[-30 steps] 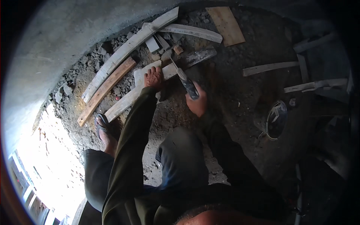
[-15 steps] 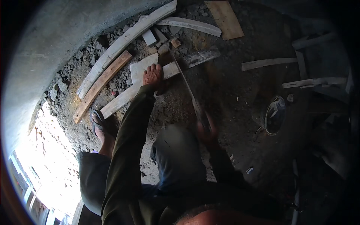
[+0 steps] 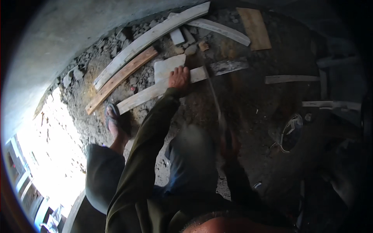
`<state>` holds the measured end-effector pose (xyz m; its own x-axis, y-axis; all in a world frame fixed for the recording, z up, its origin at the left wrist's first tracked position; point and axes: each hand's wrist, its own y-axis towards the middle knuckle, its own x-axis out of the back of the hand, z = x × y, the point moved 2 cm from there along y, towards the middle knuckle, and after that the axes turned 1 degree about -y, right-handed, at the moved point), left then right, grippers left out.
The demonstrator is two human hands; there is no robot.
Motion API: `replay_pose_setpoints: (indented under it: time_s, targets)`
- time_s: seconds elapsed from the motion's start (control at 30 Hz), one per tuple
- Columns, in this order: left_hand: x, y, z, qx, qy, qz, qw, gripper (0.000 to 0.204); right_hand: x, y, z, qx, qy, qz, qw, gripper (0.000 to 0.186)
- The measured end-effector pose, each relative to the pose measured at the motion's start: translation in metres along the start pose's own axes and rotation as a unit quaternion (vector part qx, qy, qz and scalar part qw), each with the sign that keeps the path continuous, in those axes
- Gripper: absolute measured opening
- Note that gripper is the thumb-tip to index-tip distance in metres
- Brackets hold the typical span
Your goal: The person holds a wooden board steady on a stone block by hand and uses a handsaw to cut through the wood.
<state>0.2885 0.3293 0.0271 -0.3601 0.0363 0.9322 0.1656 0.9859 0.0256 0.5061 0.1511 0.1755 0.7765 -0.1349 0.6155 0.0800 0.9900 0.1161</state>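
Rubble-strewn ground [image 3: 244, 101], poorly lit. 1 pale plank [image 3: 143, 96] lies beneath the left hand [image 3: 180, 79]; finger clench cannot be determined. Right hand [image 3: 230, 145], blurred, grasps the saw [image 3: 214, 95] crossing the plank. Cutting judged underway; depth indeterminate, severance not evident.

You can read no text, label, brand, number or sign anywhere in this view; where it turns very dark or glaringly bright, you cannot make out whether any lettering stands there.
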Motion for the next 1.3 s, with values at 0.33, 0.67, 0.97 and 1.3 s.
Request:
replay_pose_setpoints:
  time_s: [0.33, 0.67, 0.97, 1.3]
  targets:
    - [0.009, -0.007, -0.002, -0.004, -0.04, -0.022, 0.999, 0.024, -0.04, 0.05, 0.005, -0.13, -0.081, 0.089, 0.984, 0.039]
    - [0.011, 0.007, -0.006, -0.006, -0.052, 0.027, 0.998, 0.025, -0.054, 0.019, -0.065, 0.096, -0.172, -0.016, 0.98, 0.038]
    - [0.01, 0.019, -0.016, -0.023, -0.039, 0.033, 0.998, 0.028, 0.016, -0.006, -0.046, 0.314, -0.473, 0.126, 0.814, 0.039]
    - [-0.016, 0.01, 0.001, -0.029, 0.027, 0.004, 0.999, 0.03, -0.037, 0.048, 0.02, -0.06, -0.11, 0.072, 0.99, 0.038]
